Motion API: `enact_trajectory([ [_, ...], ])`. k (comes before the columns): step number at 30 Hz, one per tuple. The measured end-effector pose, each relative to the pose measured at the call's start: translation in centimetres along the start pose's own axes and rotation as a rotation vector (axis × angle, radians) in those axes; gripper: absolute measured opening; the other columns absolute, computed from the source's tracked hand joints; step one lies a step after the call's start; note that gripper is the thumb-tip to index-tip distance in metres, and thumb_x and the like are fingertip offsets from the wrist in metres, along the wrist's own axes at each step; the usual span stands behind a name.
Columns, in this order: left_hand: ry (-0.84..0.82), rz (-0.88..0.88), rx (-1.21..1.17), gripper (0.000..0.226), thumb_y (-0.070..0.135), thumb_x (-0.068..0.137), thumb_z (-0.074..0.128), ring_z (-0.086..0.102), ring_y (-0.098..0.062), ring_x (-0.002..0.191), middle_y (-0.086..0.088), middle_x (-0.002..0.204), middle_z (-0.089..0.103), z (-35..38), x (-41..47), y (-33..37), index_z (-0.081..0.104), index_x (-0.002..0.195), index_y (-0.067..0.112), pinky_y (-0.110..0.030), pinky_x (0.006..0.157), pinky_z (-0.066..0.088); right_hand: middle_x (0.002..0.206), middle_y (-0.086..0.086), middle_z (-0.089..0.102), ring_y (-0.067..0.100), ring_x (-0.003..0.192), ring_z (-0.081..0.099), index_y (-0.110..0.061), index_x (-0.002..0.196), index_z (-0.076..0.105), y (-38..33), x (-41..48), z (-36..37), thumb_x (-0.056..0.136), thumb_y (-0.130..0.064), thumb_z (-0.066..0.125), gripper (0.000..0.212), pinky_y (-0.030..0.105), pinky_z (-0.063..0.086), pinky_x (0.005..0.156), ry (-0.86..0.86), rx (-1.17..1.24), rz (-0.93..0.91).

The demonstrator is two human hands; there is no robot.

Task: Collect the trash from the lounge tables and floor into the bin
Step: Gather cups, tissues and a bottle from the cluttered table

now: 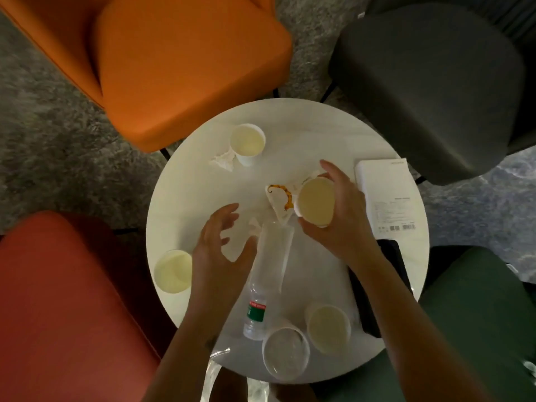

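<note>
On the round white table (319,123) my right hand (339,213) grips a paper cup (316,203) by its rim, above a white wrapper with an orange print (280,200). My left hand (220,248) hovers with fingers spread over crumpled white paper (240,245), beside a clear plastic bottle (266,274) lying on its side with a red and green label. More paper cups stand at the far side (248,142), the left edge (172,271) and the near side (329,327). A clear plastic cup (285,353) stands at the near edge. A crumpled tissue (223,161) lies beside the far cup.
A white box (385,195) and a black flat object (388,282) lie on the table's right side. Chairs ring the table: orange (179,62), dark grey (429,79), red (63,309), green (475,323). Clear plastic film (211,378) hangs below the near edge. Grey carpet (52,132) covers the floor.
</note>
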State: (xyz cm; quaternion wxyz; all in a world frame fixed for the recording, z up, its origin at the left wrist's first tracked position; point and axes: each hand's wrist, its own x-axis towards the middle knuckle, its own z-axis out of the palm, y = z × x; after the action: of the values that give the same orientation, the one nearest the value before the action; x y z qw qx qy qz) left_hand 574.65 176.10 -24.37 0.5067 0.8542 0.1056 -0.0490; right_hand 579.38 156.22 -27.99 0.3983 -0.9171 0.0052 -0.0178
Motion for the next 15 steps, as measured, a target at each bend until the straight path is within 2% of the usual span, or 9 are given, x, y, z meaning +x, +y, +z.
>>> enact_trajectory([
  [3, 0.081, 0.06, 0.155, 0.055, 0.01, 0.077, 0.071, 0.052, -0.015, 0.112, 0.004, 0.12, 0.056, -2.1, -1.0, -1.4, 0.05, 0.127, 0.02, -0.025, 0.089, 0.041, 0.132, -0.003, 0.046, -0.002, 0.114, 0.033, -0.03, 0.139, 0.026, -2.5, -2.1, 2.8, 0.063, -0.035, 0.077, 0.091, 0.027, 0.027, 0.099, -0.118, 0.035, -0.071],
  [7, 0.128, 0.072, 0.215, 0.058, 0.007, 0.075, 0.074, 0.051, -0.019, 0.113, 0.008, 0.118, 0.053, -3.9, -1.7, -3.0, 0.052, 0.128, 0.016, -0.033, 0.093, 0.043, 0.126, 0.005, 0.05, 0.02, 0.113, 0.048, -0.019, 0.139, 0.033, -5.0, -3.7, 6.7, 0.062, -0.02, 0.081, 0.09, 0.027, 0.033, 0.094, -0.201, -0.001, -0.136],
  [10, 0.151, 0.075, 0.206, 0.057, 0.008, 0.074, 0.074, 0.05, -0.018, 0.113, 0.008, 0.119, 0.052, -4.8, -2.2, -4.4, 0.052, 0.127, 0.014, -0.025, 0.09, 0.039, 0.121, 0.01, 0.053, 0.022, 0.108, 0.05, -0.013, 0.136, 0.036, -6.6, -4.1, 8.6, 0.06, -0.021, 0.082, 0.089, 0.027, 0.037, 0.089, -0.167, 0.055, -0.179],
  [12, 0.187, 0.098, 0.227, 0.059, 0.008, 0.071, 0.075, 0.045, -0.013, 0.109, 0.0, 0.118, 0.055, -5.3, -2.5, -5.2, 0.054, 0.126, 0.011, -0.017, 0.088, 0.032, 0.119, 0.011, 0.054, 0.023, 0.107, 0.051, -0.013, 0.135, 0.035, -7.4, -4.4, 9.6, 0.059, -0.024, 0.083, 0.091, 0.029, 0.039, 0.088, -0.151, 0.067, -0.207],
  [13, 0.205, 0.102, 0.246, 0.06, 0.008, 0.069, 0.077, 0.043, -0.012, 0.109, -0.004, 0.119, 0.056, -5.5, -2.6, -5.7, 0.055, 0.124, 0.01, -0.017, 0.089, 0.03, 0.119, 0.011, 0.054, 0.024, 0.107, 0.051, -0.012, 0.135, 0.035, -7.7, -4.5, 10.1, 0.058, -0.023, 0.083, 0.091, 0.032, 0.041, 0.089, -0.16, 0.062, -0.21],
  [15, 0.224, 0.088, 0.289, 0.062, 0.007, 0.066, 0.079, 0.044, -0.021, 0.114, -0.011, 0.121, 0.056, -5.7, -2.8, -6.6, 0.055, 0.123, 0.006, -0.023, 0.093, 0.029, 0.12, 0.012, 0.054, 0.026, 0.109, 0.052, -0.011, 0.136, 0.036, -7.9, -4.8, 11.1, 0.06, -0.02, 0.083, 0.09, 0.036, 0.044, 0.09, -0.206, 0.036, -0.194],
])
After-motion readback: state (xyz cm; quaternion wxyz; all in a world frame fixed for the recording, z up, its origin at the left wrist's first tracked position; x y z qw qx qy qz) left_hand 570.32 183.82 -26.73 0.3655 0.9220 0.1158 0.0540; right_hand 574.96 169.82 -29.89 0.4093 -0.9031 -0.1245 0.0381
